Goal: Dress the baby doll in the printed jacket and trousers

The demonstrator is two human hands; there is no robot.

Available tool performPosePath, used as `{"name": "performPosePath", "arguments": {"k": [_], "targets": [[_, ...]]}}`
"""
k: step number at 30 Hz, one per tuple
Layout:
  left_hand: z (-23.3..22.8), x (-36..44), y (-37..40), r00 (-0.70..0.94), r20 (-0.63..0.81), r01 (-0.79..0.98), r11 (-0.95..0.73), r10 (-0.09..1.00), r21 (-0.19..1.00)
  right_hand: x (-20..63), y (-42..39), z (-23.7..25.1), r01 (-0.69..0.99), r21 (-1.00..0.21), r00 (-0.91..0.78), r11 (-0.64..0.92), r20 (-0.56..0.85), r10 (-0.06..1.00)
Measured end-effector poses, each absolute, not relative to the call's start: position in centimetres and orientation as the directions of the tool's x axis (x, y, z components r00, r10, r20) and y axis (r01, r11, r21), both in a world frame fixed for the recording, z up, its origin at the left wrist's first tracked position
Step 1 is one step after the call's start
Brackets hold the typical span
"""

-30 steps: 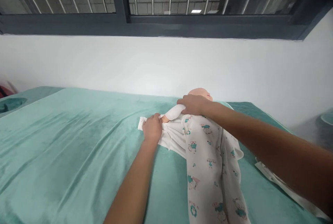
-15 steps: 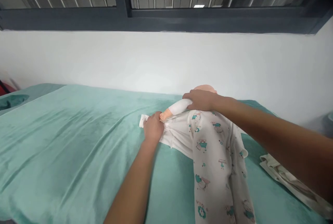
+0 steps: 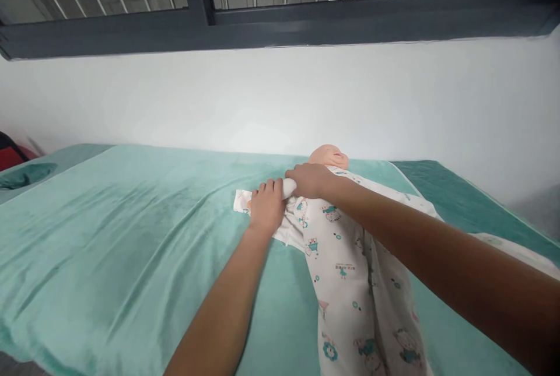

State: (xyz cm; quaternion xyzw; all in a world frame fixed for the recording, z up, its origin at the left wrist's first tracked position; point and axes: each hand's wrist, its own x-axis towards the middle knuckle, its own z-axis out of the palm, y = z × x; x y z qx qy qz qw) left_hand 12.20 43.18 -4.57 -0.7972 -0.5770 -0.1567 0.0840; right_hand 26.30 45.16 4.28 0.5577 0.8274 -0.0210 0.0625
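A baby doll (image 3: 329, 156) lies on the bed with its head near the wall. A white garment with teal and pink cartoon prints (image 3: 345, 271) is spread over its body and towards me. My left hand (image 3: 268, 206) is closed around the doll's forearm and the garment's sleeve. Past my fingers on the left, the sleeve's cuff (image 3: 241, 200) shows, with a sliver of the doll's skin-coloured hand at it. My right hand (image 3: 310, 181) grips the doll's upper arm. Between both hands a short piece of the white-covered arm (image 3: 289, 188) is visible.
A teal sheet (image 3: 131, 248) with soft wrinkles covers the bed. Behind it stands a white wall (image 3: 196, 102) under a dark-framed window with bars. A pale cloth (image 3: 516, 250) lies at the right, partly behind my forearm. Something red (image 3: 11, 157) is at the far left.
The doll's arm has moved left into the sleeve, its hand now near the cuff. My right hand and the doll have shifted left. The view has turned slightly.
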Motion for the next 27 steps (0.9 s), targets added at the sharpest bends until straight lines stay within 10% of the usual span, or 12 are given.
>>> {"name": "performPosePath", "arguments": {"k": [10,17,27], "targets": [[-4.6,11.4,43.6,0.092,0.392,0.994,-0.106,0.915,0.015,36.3,41.7,1.3,0.796,-0.594,0.114,0.116,0.335,0.935],[-5.1,11.3,43.6,0.104,0.421,0.986,-0.15,0.901,0.077,41.6,40.1,-5.9,0.926,-0.376,0.199,-0.041,0.393,0.898],[-0.1,16.3,41.6,0.195,0.527,0.766,-0.464,0.827,0.446,44.1,40.2,-5.5,0.813,-0.525,0.455,-0.252,0.303,0.838]]}}
